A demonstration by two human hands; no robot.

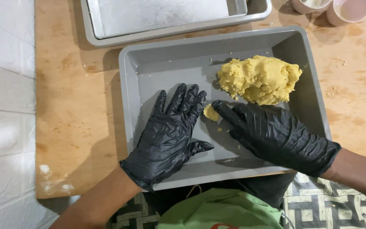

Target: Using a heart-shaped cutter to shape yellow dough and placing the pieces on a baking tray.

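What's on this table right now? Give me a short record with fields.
Left hand: black glove, flat and open on the floor of the grey tray
Right hand: black glove, fingertip at the small dough piece
Dough mound: yellow, crumbly, in the tray's far right part
Behind the tray: metal pan
Far right corner: two pale cups
Surface: stained wooden table

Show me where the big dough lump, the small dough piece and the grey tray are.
big dough lump (259, 78), head view, middle of its top.
small dough piece (210, 113), head view, its centre.
grey tray (157, 70), head view, bare floor near the far left corner.
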